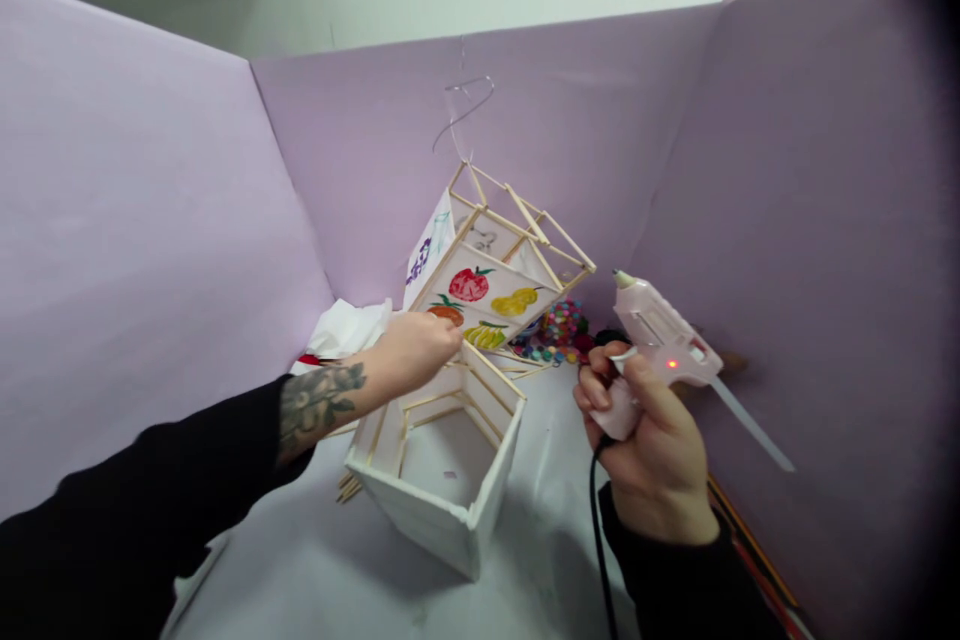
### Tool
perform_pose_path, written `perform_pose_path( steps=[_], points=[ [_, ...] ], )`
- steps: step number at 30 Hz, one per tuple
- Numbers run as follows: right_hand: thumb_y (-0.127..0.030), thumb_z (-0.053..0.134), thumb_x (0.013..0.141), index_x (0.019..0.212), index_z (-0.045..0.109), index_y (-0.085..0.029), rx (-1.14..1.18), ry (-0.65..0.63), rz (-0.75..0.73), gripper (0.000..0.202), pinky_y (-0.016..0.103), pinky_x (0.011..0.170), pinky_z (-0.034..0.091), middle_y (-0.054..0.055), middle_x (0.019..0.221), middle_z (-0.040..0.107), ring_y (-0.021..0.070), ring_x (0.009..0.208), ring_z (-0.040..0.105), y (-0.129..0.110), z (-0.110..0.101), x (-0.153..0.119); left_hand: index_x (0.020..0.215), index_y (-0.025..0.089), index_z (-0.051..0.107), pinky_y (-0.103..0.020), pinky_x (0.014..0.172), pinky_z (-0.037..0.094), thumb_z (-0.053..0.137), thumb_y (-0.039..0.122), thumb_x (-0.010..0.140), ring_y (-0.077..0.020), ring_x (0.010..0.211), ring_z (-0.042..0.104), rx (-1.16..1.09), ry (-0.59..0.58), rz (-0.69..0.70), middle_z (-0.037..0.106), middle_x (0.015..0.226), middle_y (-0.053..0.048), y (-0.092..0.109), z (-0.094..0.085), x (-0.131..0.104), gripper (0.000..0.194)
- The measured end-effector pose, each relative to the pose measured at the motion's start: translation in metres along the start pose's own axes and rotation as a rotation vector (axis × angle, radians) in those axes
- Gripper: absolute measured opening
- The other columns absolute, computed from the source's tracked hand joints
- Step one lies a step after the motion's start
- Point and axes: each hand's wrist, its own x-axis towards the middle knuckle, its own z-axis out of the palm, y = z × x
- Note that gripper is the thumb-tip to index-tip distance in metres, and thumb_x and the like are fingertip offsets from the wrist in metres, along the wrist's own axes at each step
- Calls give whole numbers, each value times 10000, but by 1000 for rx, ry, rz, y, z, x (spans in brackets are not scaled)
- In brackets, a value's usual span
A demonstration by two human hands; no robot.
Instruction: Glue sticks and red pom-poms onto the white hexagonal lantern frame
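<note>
My left hand [424,352] is closed at the lower edge of a paper lantern [517,285] with painted fruit and a wooden-stick frame. Its fingertips are hidden, but the lantern tilts towards that hand and it seems to grip the edge. A bent wire hook [469,110] rises from the lantern's top on a thread. Directly below the hand, an open white frame box [431,510] with sticks lining its inside stands on the table. My right hand [649,440] grips a pale glue gun [664,330], red light on, nozzle pointing up and left towards the lantern. A glue stick [754,425] protrudes from its back.
Colourful pompoms [562,320] and small beads [544,353] lie behind the box. White tissue [349,328] is at the back left, and thin wooden sticks [349,488] lie left of the box. Lilac panels [127,220] enclose the table. A black cord [600,530] trails from the glue gun.
</note>
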Motion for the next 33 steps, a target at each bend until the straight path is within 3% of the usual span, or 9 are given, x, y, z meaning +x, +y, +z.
perform_pose_path(
  steps=[4,6,9,12,15,20,24,29,33],
  points=[
    [-404,918,587,805,657,-185,-1,11,8,405,188,466,404,-41,702,568,57,489,472,1,-4,2,888,194,727,-288,662,434,485,377,1007,-194,779,664,61,146,-286,741,860,-58,-19,-24,-44,326],
    [-400,922,582,810,656,-187,-8,7,21,410,195,470,410,-40,709,564,60,494,473,2,-5,1,897,220,738,-275,669,417,491,396,984,-184,774,665,24,200,-494,741,829,-31,-28,-22,-76,316],
    [-371,917,607,820,647,-185,-27,-5,47,391,199,484,415,-36,729,558,57,505,470,6,-6,0,915,226,744,-262,629,392,512,418,949,-174,703,651,-84,127,-805,727,755,-12,-34,9,-123,303],
    [-349,897,634,823,642,-183,-64,-2,80,358,203,482,408,-29,751,547,54,511,455,10,-6,-2,904,218,748,-261,594,374,500,400,937,-199,724,675,-181,-141,-1028,749,780,-33,-28,56,-159,309],
    [-331,887,628,827,642,-188,-103,10,128,347,198,469,400,-29,756,518,56,522,432,16,-5,-5,947,214,762,-265,633,404,489,333,931,-230,838,712,-289,-351,-1002,784,885,-69,-15,94,-180,298],
    [-357,922,575,808,632,-187,-165,18,206,408,180,457,420,-36,747,471,51,527,398,23,-1,-12,973,213,766,-280,678,437,525,304,908,-260,972,712,-427,-437,-953,786,1014,-98,-2,126,-189,266],
    [-341,926,567,781,614,-182,-193,44,220,410,182,471,447,-33,746,466,54,536,405,25,1,-14,902,184,756,-301,644,418,559,319,884,-279,920,710,-494,-487,-949,778,979,-122,-4,139,-191,239],
    [-331,916,586,792,613,-180,-190,40,221,396,184,468,444,-36,748,458,53,531,399,28,1,-12,753,184,730,-296,570,346,598,397,845,-232,734,675,-596,-511,-918,742,775,-76,-10,153,-194,267],
    [-353,915,603,809,611,-182,-208,23,219,405,176,472,431,-40,748,460,50,530,410,27,4,-12,788,190,711,-291,574,327,580,429,842,-215,706,624,-632,-436,-978,697,739,-54,-16,137,-196,277]
  ],
)
